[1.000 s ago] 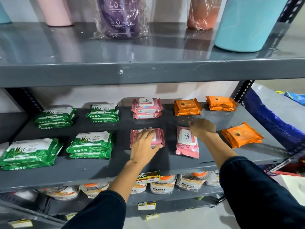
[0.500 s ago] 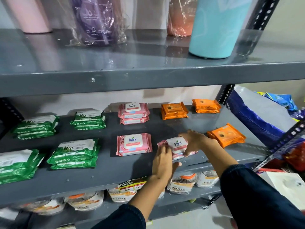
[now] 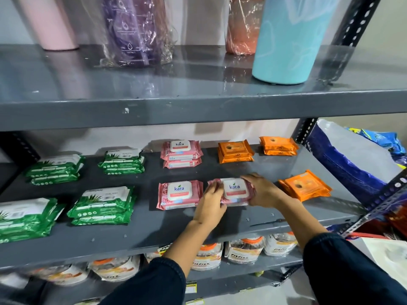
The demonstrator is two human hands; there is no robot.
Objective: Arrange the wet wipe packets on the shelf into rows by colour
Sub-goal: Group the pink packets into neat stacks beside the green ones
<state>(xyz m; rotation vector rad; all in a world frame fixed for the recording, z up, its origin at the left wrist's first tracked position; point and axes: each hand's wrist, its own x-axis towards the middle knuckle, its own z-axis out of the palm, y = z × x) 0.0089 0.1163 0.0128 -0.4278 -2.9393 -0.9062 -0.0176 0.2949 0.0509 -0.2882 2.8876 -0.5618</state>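
On the grey middle shelf (image 3: 220, 170), both my hands grip one pink wet wipe packet (image 3: 234, 191): my left hand (image 3: 210, 205) on its left end, my right hand (image 3: 263, 190) on its right end. Another pink packet (image 3: 179, 194) lies just left of it, and a stack of pink packets (image 3: 181, 153) sits behind. Green packet stacks fill the left side at the back (image 3: 55, 169) (image 3: 122, 160) and the front (image 3: 103, 204) (image 3: 24, 219). Orange packets lie at the back right (image 3: 235, 151) (image 3: 278, 146) and the front right (image 3: 305, 188).
The upper shelf (image 3: 198, 106) overhangs, carrying a teal bottle (image 3: 288, 38), a wrapped purple bottle (image 3: 134, 29) and others. Jars (image 3: 243, 250) stand on the lower shelf. A blue and white bag (image 3: 348, 164) and a perforated upright (image 3: 304, 130) crowd the right side.
My left hand left the front pink packet and joined my right hand on the second pink packet, which has turned from lengthwise to level beside the first. The view shifted right.
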